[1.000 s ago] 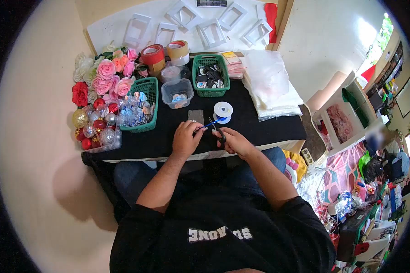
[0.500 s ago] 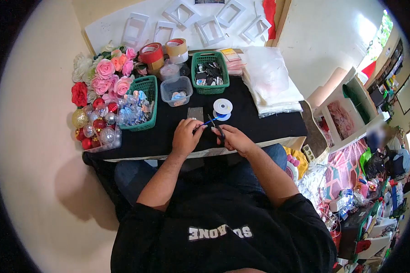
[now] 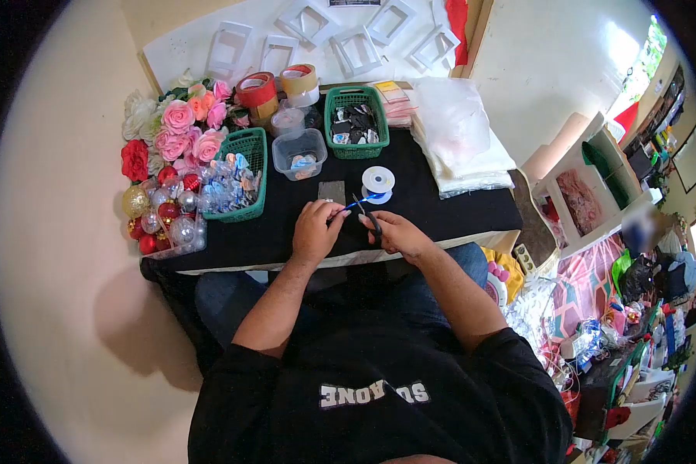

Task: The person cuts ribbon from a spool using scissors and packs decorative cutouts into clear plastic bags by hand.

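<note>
Grey card, perhaps, (image 3: 332, 191) beyond left hand (image 3: 315, 231)

Craft workspace, artificial flowers (image 3: 179, 117), baubles (image 3: 182, 230), tape rolls (image 3: 257, 91)

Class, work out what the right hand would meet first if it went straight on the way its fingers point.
The right hand, holding scissors, would probably meet the left hand first, near the blue ribbon; depth is unclear from this view.

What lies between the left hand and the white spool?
In the head view: blue ribbon, running from the left hand to the white spool, and the blades of black-handled scissors.
</note>
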Demonstrator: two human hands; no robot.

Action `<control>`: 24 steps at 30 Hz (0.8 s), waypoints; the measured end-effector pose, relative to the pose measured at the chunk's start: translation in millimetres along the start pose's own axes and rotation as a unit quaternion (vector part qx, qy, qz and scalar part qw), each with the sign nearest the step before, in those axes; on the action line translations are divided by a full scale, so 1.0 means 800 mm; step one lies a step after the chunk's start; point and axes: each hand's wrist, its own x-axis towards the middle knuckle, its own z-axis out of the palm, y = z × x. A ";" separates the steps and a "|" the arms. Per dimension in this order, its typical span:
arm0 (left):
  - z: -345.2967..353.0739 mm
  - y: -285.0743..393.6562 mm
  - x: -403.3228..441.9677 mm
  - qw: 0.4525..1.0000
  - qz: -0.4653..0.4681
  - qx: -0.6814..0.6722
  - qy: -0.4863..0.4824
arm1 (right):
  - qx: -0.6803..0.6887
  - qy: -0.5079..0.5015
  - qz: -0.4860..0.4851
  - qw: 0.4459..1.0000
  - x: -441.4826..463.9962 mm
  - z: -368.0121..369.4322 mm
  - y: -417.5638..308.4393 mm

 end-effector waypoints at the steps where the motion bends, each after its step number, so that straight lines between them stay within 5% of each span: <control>1: 0.000 0.000 0.000 1.000 0.000 -0.001 0.000 | 0.000 0.000 0.000 1.000 0.000 0.000 0.000; 24: 0.001 0.000 0.000 1.000 -0.006 -0.010 0.010 | -0.018 0.028 0.003 0.999 -0.002 0.005 -0.002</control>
